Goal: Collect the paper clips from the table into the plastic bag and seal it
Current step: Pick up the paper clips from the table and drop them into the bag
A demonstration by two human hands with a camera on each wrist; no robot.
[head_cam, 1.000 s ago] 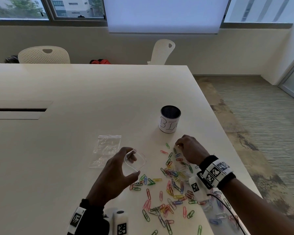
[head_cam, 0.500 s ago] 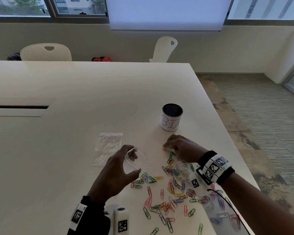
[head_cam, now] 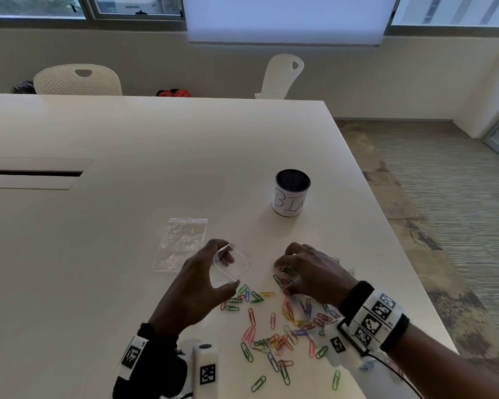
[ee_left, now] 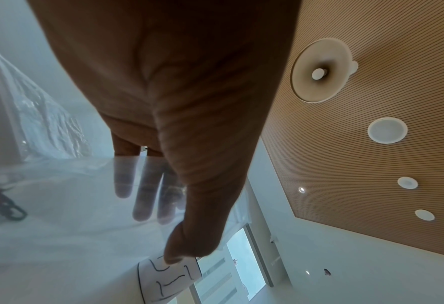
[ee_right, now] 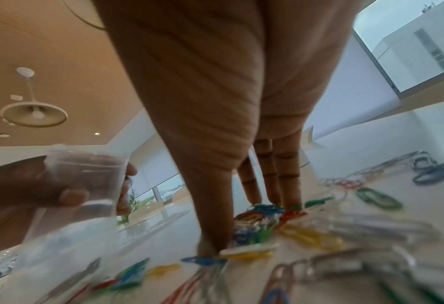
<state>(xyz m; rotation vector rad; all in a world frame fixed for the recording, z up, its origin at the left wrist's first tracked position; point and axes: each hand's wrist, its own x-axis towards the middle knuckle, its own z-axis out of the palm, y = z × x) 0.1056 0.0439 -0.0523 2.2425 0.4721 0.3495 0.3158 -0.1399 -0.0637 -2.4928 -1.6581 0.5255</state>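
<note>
Many coloured paper clips point(head_cam: 271, 341) lie scattered on the white table point(head_cam: 127, 226) in front of me. My left hand point(head_cam: 222, 269) holds a small clear plastic bag point(head_cam: 232, 269) above the table, left of the clips, with its mouth spread open between thumb and fingers. In the left wrist view the fingers point(ee_left: 142, 197) show through the bag point(ee_left: 72, 205). My right hand point(head_cam: 284, 276) is clawed down over the far part of the clips. In the right wrist view its thumb and fingertips point(ee_right: 270, 199) pinch in on a heap of clips point(ee_right: 257, 222).
A second clear bag point(head_cam: 182, 243) lies flat on the table behind my left hand. A black mesh cup with a white label point(head_cam: 292, 192) stands farther back. The table's right edge point(head_cam: 392, 254) runs close to my right arm. A cable slot point(head_cam: 32, 173) sits far left.
My right hand has dropped from the far edge of the clips onto the pile and drawn toward the bag, raking clips together. The left hand keeps the bag open in about the same place.
</note>
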